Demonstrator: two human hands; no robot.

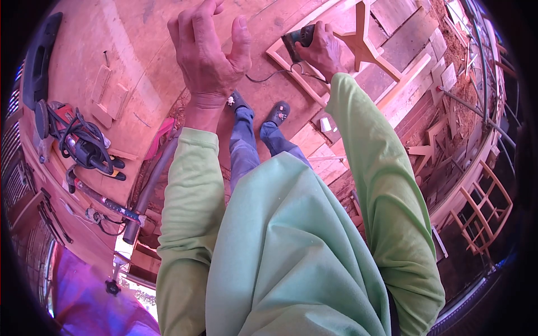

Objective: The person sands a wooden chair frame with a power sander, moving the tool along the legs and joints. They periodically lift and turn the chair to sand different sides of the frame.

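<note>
My left hand is raised in front of me, its thumb apart from loosely bent fingers, holding nothing. My right hand grips a dark green and black electric sander, which rests at the corner of a pale wooden frame. A thin black cord curls on the floor close to the tool. Beside my right hand, a branching, curved wooden piece is joined with the frame. My fingers partly cover the sander's body, and its underside is hidden.
At left, a red and black corded power tool lies on a wooden surface near a hammer. Several boards lie at upper right. A lattice wooden frame stands at far right. A white cup-like object sits near my feet.
</note>
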